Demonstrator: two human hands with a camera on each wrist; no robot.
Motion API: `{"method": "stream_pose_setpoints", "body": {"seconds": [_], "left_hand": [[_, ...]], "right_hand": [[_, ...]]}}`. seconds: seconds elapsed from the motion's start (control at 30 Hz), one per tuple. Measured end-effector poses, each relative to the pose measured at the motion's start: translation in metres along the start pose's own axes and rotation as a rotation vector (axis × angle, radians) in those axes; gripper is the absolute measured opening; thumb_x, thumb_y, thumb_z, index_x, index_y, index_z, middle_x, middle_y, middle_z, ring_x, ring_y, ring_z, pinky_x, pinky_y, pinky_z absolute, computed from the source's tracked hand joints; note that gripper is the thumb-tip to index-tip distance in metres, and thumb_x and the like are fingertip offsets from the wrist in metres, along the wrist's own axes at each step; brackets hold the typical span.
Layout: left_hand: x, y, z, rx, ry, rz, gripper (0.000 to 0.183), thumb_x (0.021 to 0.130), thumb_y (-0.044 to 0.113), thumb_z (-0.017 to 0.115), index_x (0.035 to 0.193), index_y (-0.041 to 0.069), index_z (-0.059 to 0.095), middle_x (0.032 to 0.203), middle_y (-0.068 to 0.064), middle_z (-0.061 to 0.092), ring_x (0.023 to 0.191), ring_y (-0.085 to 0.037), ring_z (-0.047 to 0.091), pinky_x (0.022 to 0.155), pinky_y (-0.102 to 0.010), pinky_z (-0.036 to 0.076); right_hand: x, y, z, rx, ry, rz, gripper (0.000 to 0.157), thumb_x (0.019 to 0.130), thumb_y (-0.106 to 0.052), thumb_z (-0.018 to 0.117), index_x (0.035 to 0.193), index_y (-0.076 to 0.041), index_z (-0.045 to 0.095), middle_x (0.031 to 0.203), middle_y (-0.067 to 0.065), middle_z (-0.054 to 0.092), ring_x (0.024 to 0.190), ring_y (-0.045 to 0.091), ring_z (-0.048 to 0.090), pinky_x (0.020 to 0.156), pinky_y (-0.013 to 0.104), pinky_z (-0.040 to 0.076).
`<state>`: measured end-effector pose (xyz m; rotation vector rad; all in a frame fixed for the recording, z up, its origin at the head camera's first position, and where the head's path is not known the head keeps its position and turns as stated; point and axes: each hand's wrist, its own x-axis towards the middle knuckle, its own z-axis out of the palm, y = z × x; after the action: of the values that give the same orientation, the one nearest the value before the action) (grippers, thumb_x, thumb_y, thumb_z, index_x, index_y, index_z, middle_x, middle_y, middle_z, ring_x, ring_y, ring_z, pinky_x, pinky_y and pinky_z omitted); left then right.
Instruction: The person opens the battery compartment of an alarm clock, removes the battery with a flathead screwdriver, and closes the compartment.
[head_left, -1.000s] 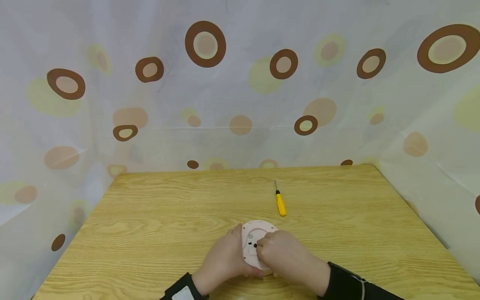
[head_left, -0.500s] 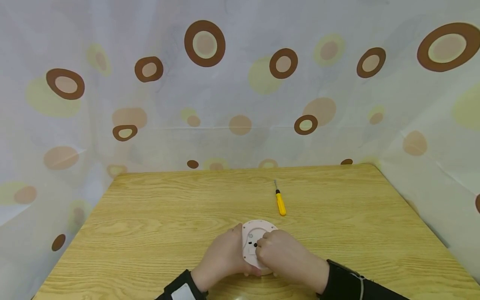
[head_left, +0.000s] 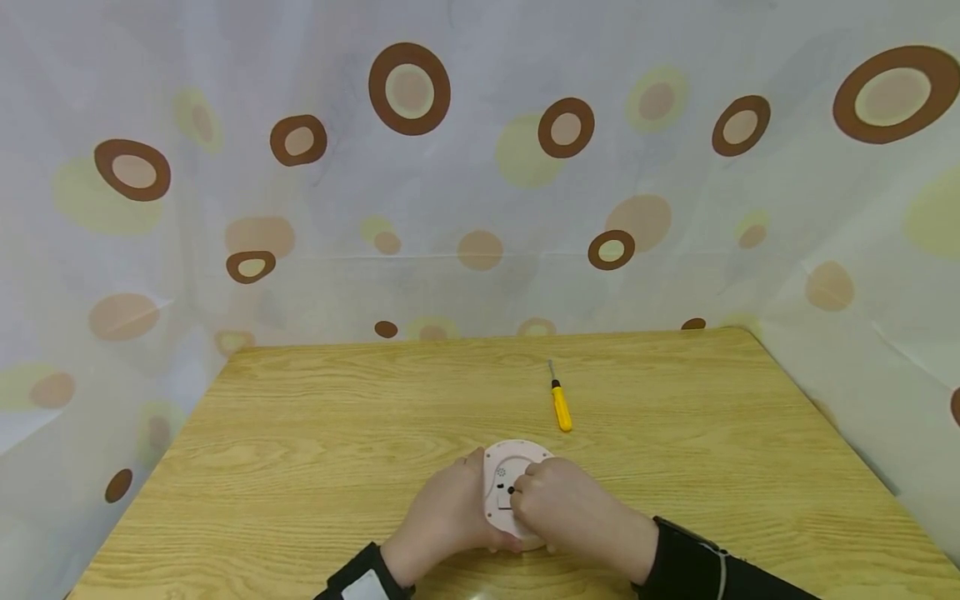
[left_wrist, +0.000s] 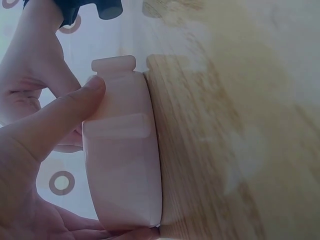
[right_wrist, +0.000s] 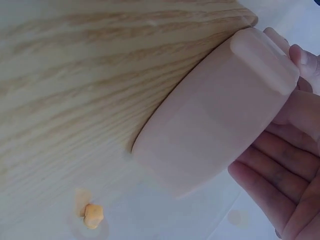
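only the head view shows the back of the disc point(head_left: 512, 468): tiny holes, a black spot point(head_left: 512, 490) and a boxy outline; what lies behind that outline is hidden. the wrist views give its thick pale side with raised bars, resting on the table point(head_left: 337, 450). the left hand point(head_left: 446, 508) grips that side; the right hand point(head_left: 562, 500) bends over the back, its hold impossible to tell. beyond lies a screwdriver point(head_left: 562, 408).
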<state>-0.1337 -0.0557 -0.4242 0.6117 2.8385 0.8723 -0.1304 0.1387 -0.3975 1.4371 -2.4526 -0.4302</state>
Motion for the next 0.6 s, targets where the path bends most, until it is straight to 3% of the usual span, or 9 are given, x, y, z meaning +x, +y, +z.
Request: {"method": "stream_pose_setpoints", "body": {"seconds": [0.6], "left_hand": [[-0.0009,0.0008,0.0008,0.007,0.02,0.012,0.109,0.054,0.048,0.106,0.137,-0.002,0.057,0.118,-0.011,0.074,0.099,-0.02,0.071,0.084,-0.034,0.059]], "right_hand": [[-0.004,0.0025,-0.0073,0.019,0.022,0.061,0.047,0.047,-0.039,0.102,0.072,-0.02,0.067,0.066,-0.01,0.059,0.06,0.005,0.052,0.057,0.021,0.042]]}}
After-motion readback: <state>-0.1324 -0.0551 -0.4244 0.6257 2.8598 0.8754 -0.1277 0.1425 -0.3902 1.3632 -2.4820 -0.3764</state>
